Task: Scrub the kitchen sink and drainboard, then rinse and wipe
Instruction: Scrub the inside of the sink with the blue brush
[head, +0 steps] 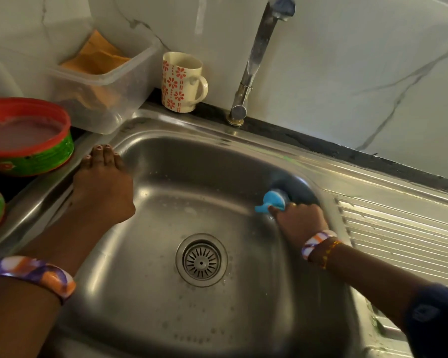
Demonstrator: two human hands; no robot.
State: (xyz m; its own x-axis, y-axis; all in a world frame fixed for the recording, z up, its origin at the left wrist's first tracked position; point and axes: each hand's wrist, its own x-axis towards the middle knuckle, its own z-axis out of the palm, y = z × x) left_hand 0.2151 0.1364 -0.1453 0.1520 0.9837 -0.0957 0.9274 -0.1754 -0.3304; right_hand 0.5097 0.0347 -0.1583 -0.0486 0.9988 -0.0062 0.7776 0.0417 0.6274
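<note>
- Right hand (299, 219) grips a blue scrub sponge (272, 201), pressing it into the far right corner of the steel sink basin (166, 177).
- Left hand (102, 184) rests flat, fingers straight, on the sink's left rim.
- Best worked in firm small circles through the corner, then toward the drain strainer (201, 260); the drainboard (398, 233) looks yet to do.

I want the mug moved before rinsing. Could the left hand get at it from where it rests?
Probably yes: the left hand rests open on the sink rim, and the mug stands just beyond that corner with nothing between them.

Dark counter (373, 153) carries mug (181, 82), perhaps tub (101, 81).
</note>
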